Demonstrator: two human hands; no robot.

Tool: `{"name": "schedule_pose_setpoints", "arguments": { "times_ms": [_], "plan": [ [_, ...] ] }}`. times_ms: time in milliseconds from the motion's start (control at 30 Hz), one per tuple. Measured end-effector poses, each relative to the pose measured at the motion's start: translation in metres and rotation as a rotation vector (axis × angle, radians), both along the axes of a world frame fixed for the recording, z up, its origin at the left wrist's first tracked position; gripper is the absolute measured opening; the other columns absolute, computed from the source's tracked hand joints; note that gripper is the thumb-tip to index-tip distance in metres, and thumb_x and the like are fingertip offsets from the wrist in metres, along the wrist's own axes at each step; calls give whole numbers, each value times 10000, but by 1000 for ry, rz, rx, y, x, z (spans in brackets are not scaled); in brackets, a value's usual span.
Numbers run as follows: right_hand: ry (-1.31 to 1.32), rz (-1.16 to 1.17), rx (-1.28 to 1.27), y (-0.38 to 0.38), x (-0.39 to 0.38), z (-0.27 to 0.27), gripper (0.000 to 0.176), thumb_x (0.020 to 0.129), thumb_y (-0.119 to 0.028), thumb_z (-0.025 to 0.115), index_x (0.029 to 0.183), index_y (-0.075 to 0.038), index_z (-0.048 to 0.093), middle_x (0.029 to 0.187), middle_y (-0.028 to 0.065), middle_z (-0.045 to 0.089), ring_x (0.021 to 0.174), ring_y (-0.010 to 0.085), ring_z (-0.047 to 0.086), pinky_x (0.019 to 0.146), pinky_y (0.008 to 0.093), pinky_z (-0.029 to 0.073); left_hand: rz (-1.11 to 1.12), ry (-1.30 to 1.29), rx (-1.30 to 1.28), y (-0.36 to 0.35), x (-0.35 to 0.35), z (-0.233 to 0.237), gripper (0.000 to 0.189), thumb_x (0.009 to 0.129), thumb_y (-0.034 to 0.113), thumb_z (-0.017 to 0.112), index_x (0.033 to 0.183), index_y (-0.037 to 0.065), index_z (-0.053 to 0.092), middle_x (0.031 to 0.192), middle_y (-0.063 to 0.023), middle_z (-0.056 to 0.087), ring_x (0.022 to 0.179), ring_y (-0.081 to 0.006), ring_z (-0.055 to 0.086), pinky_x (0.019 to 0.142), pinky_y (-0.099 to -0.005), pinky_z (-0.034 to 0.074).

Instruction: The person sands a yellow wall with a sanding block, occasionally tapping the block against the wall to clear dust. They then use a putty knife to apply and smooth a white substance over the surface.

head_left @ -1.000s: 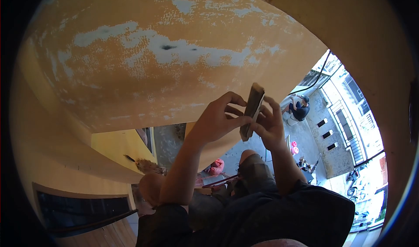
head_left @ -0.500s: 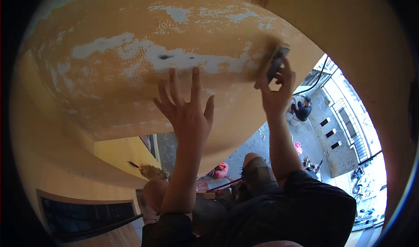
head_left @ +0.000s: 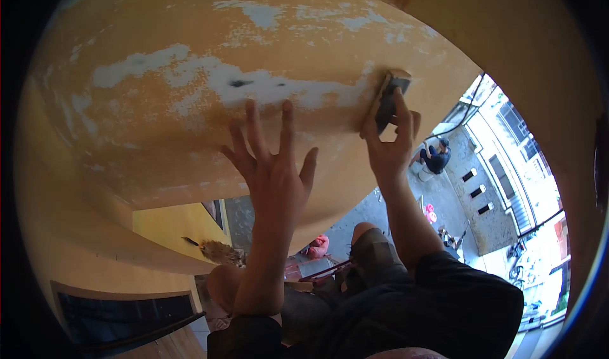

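Note:
An orange-tan painted surface (head_left: 285, 48), worn through to pale patches, curves above me. My right hand (head_left: 391, 153) grips a sanding block (head_left: 387, 102), dark on its back with a pale tan layer along its edge. The block lies against the paint at the right end of the long pale patch. My left hand (head_left: 273, 169) is spread wide, its fingertips at or close to the surface below two small dark marks (head_left: 241, 83). Nothing is in that hand.
Far below on the right, a person (head_left: 436, 158) sits in a concrete yard by a wall with several square holes. A brush-like bundle (head_left: 220, 252) lies on a yellow ledge at lower left. Beneath me are a pink-red bag (head_left: 318, 246) and my knees.
The sanding block has shifted slightly left and down along the surface in my right hand and shows sharper. My left hand has stayed almost in place, fingers still spread.

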State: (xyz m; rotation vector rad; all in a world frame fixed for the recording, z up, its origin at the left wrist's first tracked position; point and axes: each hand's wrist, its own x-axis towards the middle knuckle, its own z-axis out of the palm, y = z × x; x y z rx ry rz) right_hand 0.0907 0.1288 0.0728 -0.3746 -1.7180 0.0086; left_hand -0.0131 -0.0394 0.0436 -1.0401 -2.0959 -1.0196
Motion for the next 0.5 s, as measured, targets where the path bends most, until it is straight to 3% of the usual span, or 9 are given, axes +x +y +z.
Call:
{"name": "schedule_pose_setpoints", "arguments": {
  "times_ms": [133, 367, 500],
  "plan": [
    [73, -11, -3, -3, -6, 37, 625, 722, -24, 749, 1313, -96, 560, 911, 121, 532, 814, 230, 577, 743, 343, 497, 0, -7, 27, 2, -2, -4, 786, 782, 358, 734, 1476, 267, 377, 1549, -213, 169, 1363, -517, 213, 1013, -738, 240],
    [-8, 0, -48, 0, 6, 0, 640, 718, -35, 750, 1321, -85, 541, 970, 135, 551, 824, 241, 598, 730, 332, 506, -46, 13, -2, -6, -3, 1, 782, 821, 408, 702, 1493, 241, 339, 1568, -210, 115, 1351, -567, 184, 1040, -722, 207],
    [14, -79, -36, -1, -2, 17, 640, 727, -40, 746, 1329, -65, 528, 948, 103, 558, 829, 197, 577, 700, 311, 468, -55, -9, -3, -6, -4, -1, 790, 818, 414, 703, 1495, 237, 335, 1570, -211, 114, 1359, -560, 181, 1040, -722, 203]
  ]
}}
